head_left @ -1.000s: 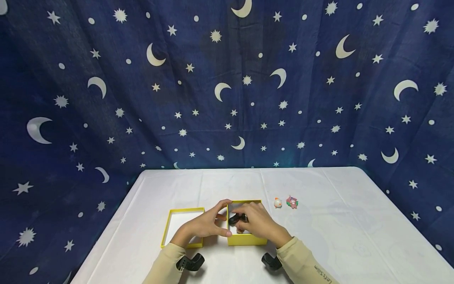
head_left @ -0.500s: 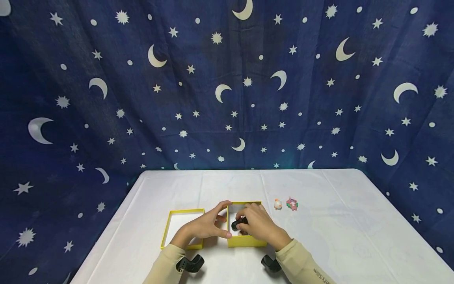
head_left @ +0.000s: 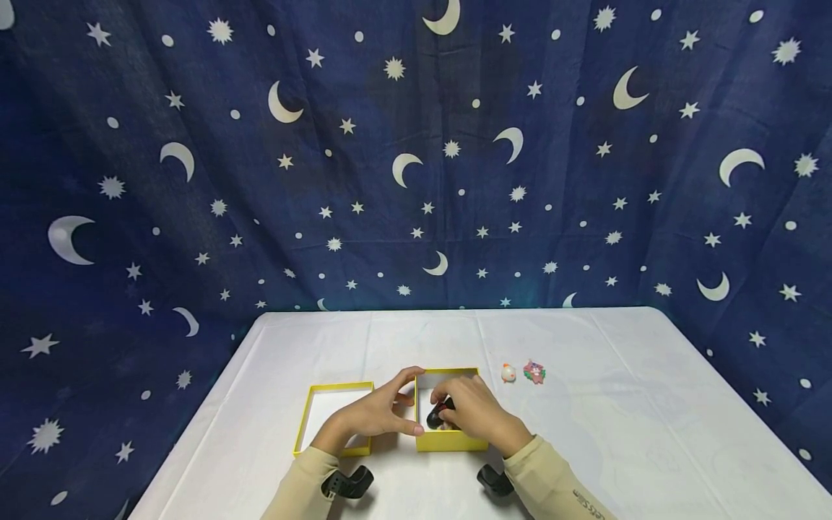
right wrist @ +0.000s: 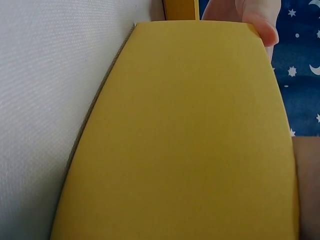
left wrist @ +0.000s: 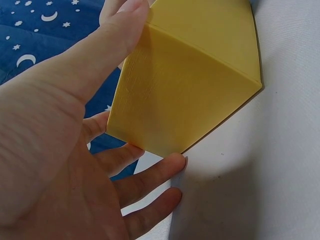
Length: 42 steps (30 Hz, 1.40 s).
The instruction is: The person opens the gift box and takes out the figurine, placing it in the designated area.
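Observation:
My left hand holds the left side of an open yellow box, its thumb at the near corner and a finger at the far corner. In the left wrist view, the fingertips touch the box's yellow outer wall. Reaching down inside the box, my right hand pinches a small shiny black object with a trace of red; its kind is unclear. Something small and pale brown shows under those fingers. Only the box's outside fills the right wrist view, where the right fingers are hidden.
A shallow yellow-edged lid, white inside, lies left of the box, partly behind the left forearm. Right of the box lie a small white-and-orange toy and a pink-and-green figure. The white table meets a starry blue curtain.
My right hand has shifted slightly inside the box, and the black object has moved a little toward the near side and tilted. The left hand keeps its place on the box.

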Available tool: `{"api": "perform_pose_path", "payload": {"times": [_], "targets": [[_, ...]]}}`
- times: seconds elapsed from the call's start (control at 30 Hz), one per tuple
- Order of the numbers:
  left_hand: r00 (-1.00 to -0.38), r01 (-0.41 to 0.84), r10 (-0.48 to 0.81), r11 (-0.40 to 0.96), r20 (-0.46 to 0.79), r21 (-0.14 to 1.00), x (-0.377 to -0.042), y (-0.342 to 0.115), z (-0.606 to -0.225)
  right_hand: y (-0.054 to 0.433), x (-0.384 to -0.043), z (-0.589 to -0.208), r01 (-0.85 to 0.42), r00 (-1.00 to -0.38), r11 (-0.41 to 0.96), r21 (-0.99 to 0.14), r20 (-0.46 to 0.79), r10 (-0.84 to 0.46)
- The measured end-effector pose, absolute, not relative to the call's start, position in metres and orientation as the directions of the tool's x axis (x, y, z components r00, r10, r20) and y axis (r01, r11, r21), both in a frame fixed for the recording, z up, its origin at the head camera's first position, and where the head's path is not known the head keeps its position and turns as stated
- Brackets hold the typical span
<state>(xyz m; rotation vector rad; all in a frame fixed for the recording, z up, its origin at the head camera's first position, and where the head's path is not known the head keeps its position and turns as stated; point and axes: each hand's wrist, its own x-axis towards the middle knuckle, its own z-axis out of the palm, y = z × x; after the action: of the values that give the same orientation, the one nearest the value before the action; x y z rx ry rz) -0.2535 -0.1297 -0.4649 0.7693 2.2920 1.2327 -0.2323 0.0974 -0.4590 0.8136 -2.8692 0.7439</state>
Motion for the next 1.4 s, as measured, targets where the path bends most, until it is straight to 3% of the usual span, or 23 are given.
{"api": "perform_pose_path", "payload": {"times": [0.43,0.67,1.1,1.4], "targets": [[-0.76,0.265,0.641,0.459,-0.109,0.848,-0.254,-0.13,-0.464,0.101,-0.235,-0.455,-0.525,-0.847,0.7,-0.485,0.216,-0.485],[-0.768,0.255,0.63,0.471,-0.119,0.845,-0.253,-0.128,-0.464,0.114,-0.241,-0.445,-0.511,-0.84,0.604,-0.612,0.207,-0.501],[-0.771,0.233,0.623,0.469,-0.132,0.852,-0.253,-0.129,-0.464,0.13,-0.246,-0.433,-0.462,-0.851,0.566,-0.682,0.162,-0.5],[-0.767,0.232,0.63,0.453,-0.125,0.861,-0.254,-0.129,-0.465,0.141,-0.252,-0.43,-0.411,-0.808,0.351,-0.841,0.158,-0.568]]}}
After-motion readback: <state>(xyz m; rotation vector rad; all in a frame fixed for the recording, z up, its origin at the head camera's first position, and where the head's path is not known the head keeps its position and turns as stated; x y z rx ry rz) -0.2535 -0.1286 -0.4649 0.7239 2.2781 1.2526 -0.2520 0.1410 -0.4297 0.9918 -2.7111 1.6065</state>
